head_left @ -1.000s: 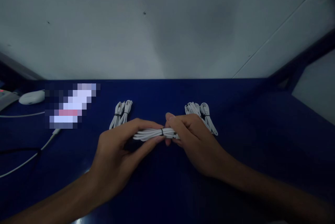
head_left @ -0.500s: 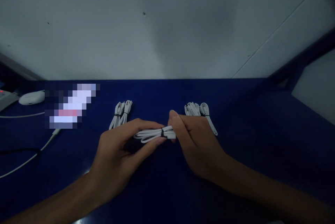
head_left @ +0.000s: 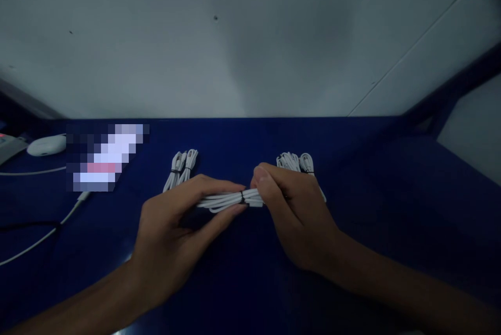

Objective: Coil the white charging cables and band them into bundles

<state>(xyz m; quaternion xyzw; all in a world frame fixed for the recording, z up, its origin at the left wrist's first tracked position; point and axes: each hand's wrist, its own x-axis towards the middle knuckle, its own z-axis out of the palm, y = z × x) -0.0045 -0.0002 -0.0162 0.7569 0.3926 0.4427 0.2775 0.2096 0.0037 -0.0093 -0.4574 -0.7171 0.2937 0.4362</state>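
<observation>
A coiled white cable bundle [head_left: 227, 200] with a dark tie round its middle is held between both hands above the blue table [head_left: 352, 168]. My left hand [head_left: 176, 230] is closed, pinching the bundle's left half between thumb and fingers. My right hand [head_left: 293, 215] is closed round the bundle's right end, fingertips at the tie. Behind my left hand lie tied white cable bundles [head_left: 182, 168]. More white cable bundles [head_left: 293, 162] lie behind my right hand, partly hidden by it.
A white mouse-like object [head_left: 46, 145] sits at the far left, with loose white cables [head_left: 47, 230] running across the table's left side. A blurred patch [head_left: 105, 157] covers something beside them. A pale wall [head_left: 235, 37] rises behind the table.
My right hand has shifted its grip slightly at the tie and curled more over the bundle's end. The left hand has stayed nearly still.
</observation>
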